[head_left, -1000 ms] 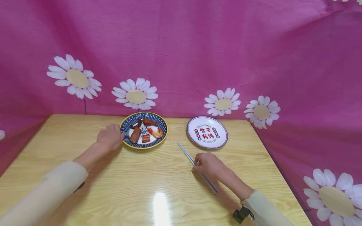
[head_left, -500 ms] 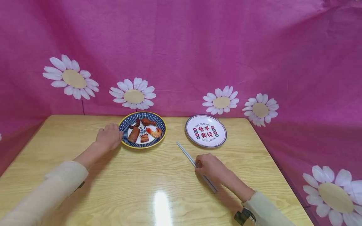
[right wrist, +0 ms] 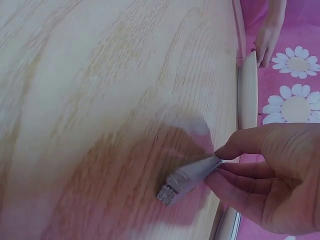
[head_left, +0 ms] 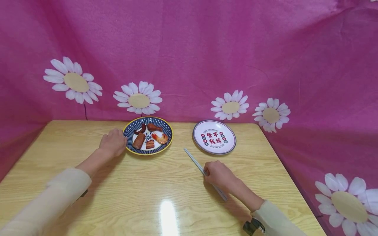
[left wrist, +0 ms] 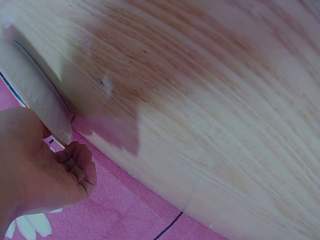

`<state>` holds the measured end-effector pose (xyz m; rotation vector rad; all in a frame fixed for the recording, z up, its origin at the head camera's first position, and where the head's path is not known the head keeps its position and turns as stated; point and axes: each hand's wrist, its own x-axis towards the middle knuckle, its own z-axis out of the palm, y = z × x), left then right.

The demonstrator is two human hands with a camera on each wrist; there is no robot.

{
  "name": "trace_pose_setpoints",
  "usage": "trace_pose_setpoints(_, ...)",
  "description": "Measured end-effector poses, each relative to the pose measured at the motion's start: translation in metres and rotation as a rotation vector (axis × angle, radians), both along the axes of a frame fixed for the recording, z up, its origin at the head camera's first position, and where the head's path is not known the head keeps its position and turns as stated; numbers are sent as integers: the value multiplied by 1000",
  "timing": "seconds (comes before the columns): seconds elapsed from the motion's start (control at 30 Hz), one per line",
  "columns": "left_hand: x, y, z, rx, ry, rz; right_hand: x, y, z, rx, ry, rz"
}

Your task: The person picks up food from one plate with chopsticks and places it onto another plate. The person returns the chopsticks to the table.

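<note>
In the head view my left hand (head_left: pixel 113 143) is at the left rim of a blue-patterned, yellow-edged plate (head_left: pixel 166 126). The left wrist view has the thumb and curled fingers gripping the rim of this pale-sided plate (left wrist: pixel 35 87). On it lie a shrimp (head_left: pixel 160 139), a small drumstick (head_left: pixel 155 127), a brown block-like piece (head_left: pixel 139 140), a striped meat piece (head_left: pixel 150 144) and a dark curved piece. My right hand (head_left: pixel 219 175) pinches a pair of grey chopsticks (head_left: pixel 193 159) near their middle, low over the table. Their blunt ends (right wrist: pixel 167 194) show in the right wrist view.
A white plate (head_left: pixel 225 132) with red characters rests right of the blue one, beyond the chopsticks. Both plates stand on a wooden table (head_left: pixel 133 196) near its back edge. A pink cloth (head_left: pixel 189 65) with daisies hangs behind and at the sides.
The view shifts very slightly. Both hands keep their places, the left at the blue plate's rim and the right on the chopsticks.
</note>
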<state>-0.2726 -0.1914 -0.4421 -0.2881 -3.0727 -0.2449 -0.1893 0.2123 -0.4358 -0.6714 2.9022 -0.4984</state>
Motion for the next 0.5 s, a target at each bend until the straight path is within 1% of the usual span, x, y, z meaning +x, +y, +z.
trace_pose_setpoints(0.2,2,0,-1,10,-20,6,0,-2,-1,2,4,-32)
trace_pose_setpoints(0.5,1,1,0,27,-31,16,1,-3,-3,20,33,-46)
